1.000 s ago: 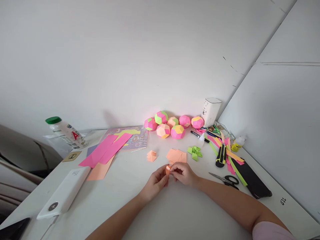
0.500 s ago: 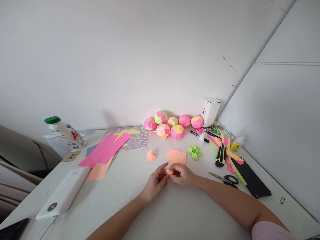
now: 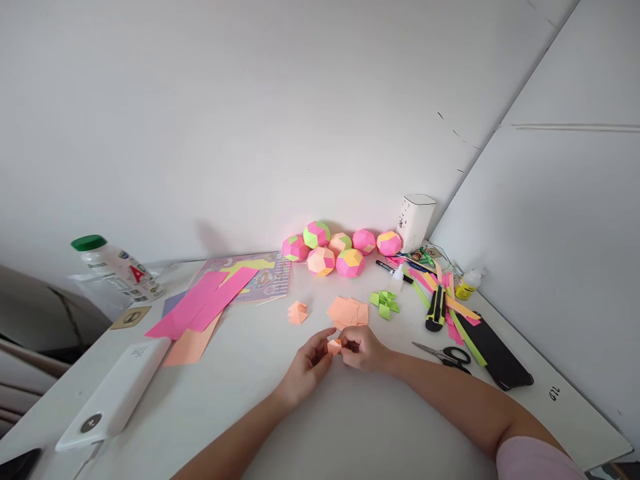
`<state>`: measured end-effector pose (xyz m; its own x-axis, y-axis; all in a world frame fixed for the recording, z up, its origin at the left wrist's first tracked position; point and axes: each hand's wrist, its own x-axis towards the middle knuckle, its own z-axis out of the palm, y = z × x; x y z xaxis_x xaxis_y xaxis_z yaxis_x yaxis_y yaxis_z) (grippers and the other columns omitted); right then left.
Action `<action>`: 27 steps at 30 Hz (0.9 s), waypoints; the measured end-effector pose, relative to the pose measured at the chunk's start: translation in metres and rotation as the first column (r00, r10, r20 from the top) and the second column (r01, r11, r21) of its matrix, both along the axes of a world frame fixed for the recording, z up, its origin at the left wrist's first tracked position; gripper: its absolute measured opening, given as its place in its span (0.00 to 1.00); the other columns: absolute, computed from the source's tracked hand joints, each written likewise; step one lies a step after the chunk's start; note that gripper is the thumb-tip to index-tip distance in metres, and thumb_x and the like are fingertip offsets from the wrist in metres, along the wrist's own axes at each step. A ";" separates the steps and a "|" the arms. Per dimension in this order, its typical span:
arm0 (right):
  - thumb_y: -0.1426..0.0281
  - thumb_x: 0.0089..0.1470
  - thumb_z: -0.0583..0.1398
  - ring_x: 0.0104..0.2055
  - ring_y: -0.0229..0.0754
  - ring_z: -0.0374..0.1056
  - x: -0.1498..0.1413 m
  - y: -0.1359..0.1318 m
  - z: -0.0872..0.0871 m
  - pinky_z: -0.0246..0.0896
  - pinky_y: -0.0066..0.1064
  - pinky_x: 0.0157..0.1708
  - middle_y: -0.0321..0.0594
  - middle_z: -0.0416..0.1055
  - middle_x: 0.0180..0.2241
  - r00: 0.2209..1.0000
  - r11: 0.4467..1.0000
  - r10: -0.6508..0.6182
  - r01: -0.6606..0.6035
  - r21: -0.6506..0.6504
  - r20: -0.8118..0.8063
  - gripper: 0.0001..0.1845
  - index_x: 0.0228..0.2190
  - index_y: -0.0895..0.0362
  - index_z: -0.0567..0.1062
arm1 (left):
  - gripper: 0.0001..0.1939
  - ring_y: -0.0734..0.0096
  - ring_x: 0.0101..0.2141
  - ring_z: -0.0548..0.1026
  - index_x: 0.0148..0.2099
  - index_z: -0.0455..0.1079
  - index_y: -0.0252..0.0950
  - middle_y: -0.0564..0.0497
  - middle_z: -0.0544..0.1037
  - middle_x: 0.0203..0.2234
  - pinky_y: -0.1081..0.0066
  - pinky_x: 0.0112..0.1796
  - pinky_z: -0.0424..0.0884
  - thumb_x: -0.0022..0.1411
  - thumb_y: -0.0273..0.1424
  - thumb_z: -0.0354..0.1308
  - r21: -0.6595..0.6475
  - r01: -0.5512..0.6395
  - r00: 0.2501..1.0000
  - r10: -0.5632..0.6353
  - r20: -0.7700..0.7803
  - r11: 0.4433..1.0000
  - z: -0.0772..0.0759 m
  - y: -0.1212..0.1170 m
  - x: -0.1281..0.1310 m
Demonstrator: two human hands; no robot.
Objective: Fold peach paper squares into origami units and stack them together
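Between my two hands is a small folded piece of orange paper [image 3: 334,347]. The fingers of my left hand [image 3: 311,363] pinch it from the left, and those of my right hand [image 3: 364,348] close on its right edge. Just beyond my hands lies a pile of flat peach paper pieces [image 3: 349,311]. A folded peach paper unit [image 3: 298,312] sits left of the pile, and green folded paper units [image 3: 385,303] lie to its right. Several faceted paper balls [image 3: 321,261] in pink, green, peach and yellow are grouped by the wall.
Scissors [image 3: 443,355], a utility knife [image 3: 436,308], paper strips [image 3: 465,308] and a black flat case [image 3: 500,357] lie on the right. Pink paper sheets [image 3: 200,300], a white power bank [image 3: 117,393] and a green-capped bottle [image 3: 117,270] are on the left. Small glue bottles [image 3: 468,285] stand farther back.
The folded orange paper has turned, so a broader face of it shows between my fingers. Both hands stay nearly in place. The whole view has shifted slightly.
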<state>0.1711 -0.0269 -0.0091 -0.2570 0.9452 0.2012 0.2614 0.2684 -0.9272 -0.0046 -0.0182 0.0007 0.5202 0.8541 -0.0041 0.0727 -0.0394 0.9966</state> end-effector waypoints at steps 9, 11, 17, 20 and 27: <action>0.72 0.46 0.57 0.23 0.33 0.64 0.006 -0.002 0.008 0.57 0.24 0.21 0.34 0.66 0.27 0.972 0.976 0.128 -0.159 -0.150 -0.197 0.08 0.33 0.58 0.65 | 0.24 0.77 0.21 0.59 0.54 0.62 0.37 0.56 0.66 0.24 0.74 0.25 0.59 0.54 0.31 0.54 -0.110 0.002 0.999 -0.006 -0.035 0.994 0.000 0.001 -0.004; 0.71 0.44 0.60 0.23 0.33 0.62 0.004 -0.003 0.008 0.55 0.23 0.21 0.33 0.65 0.26 0.978 0.979 0.154 -0.170 -0.114 -0.138 0.13 0.34 0.57 0.65 | 0.24 0.75 0.23 0.63 0.54 0.62 0.36 0.54 0.69 0.25 0.73 0.26 0.61 0.54 0.31 0.55 -0.058 0.013 0.998 -0.017 -0.062 0.998 -0.002 0.001 -0.004; 0.69 0.50 0.58 0.19 0.31 0.60 0.000 -0.001 0.003 0.53 0.24 0.20 0.31 0.61 0.20 0.997 0.998 0.065 -0.065 -0.017 0.038 0.10 0.21 0.58 0.63 | 0.24 0.72 0.26 0.67 0.56 0.60 0.37 0.53 0.71 0.27 0.71 0.29 0.64 0.56 0.32 0.54 -0.045 0.029 0.997 -0.032 -0.076 0.999 -0.002 0.001 -0.005; 0.68 0.52 0.57 0.19 0.33 0.62 0.002 0.002 -0.001 0.55 0.24 0.20 0.30 0.60 0.20 0.998 0.997 0.063 -0.063 -0.039 -0.009 0.11 0.22 0.58 0.63 | 0.26 0.69 0.30 0.69 0.56 0.59 0.38 0.51 0.72 0.30 0.70 0.31 0.66 0.55 0.34 0.57 -0.032 0.028 0.999 -0.029 -0.031 0.999 -0.001 0.001 -0.004; 0.69 0.54 0.55 0.21 0.33 0.62 0.003 0.001 0.001 0.56 0.24 0.21 0.32 0.63 0.21 0.996 0.993 0.072 -0.077 -0.090 -0.058 0.11 0.22 0.58 0.63 | 0.14 0.76 0.23 0.65 0.34 0.66 0.34 0.53 0.71 0.24 0.74 0.25 0.62 0.58 0.42 0.54 -0.098 0.023 1.000 -0.022 0.012 0.995 0.001 0.006 0.001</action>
<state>0.1743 -0.0257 -0.0077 -0.3187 0.9390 0.1294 0.1923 0.1977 -0.9612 -0.0033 -0.0123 0.0015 0.5394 0.8380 -0.0820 0.0623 0.0575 0.9964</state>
